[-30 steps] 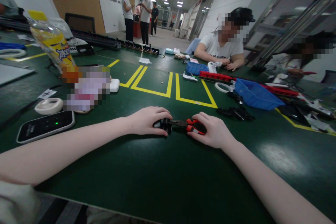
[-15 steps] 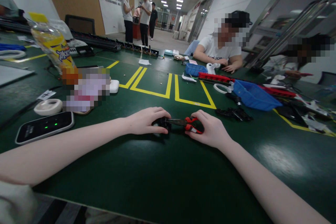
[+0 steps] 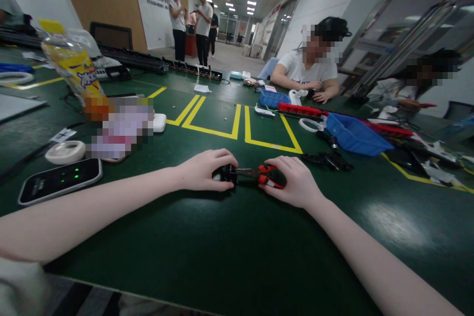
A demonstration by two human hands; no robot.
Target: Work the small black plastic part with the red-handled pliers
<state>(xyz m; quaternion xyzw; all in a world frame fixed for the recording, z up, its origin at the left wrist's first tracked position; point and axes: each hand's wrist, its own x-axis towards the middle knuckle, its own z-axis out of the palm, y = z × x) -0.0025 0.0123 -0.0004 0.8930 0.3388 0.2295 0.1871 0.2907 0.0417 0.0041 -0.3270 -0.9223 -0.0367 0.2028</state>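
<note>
My left hand (image 3: 208,170) is closed around a small black part (image 3: 230,174), thumb below and fingers above; the hand hides much of it, so its kind is unclear. My right hand (image 3: 296,180) grips needle-nose pliers (image 3: 267,176) by their red and black handles. The long metal jaws point left and reach the black part's right side. Whether the jaw tips pinch anything cannot be made out. Both hands are just over the green table (image 3: 237,247). Several black pieces (image 3: 328,160) lie beyond my right hand.
A blue bin (image 3: 355,133) and a smaller blue tray (image 3: 274,98) stand to the right. At the left are a drink bottle (image 3: 74,69), a phone (image 3: 124,131), a tape roll (image 3: 65,152) and a black device (image 3: 61,181). A person (image 3: 309,71) sits across the table.
The whole view has shifted slightly. Both hands keep their holds on the black part and the pliers, with the right fingers a little more closed over the handles.
</note>
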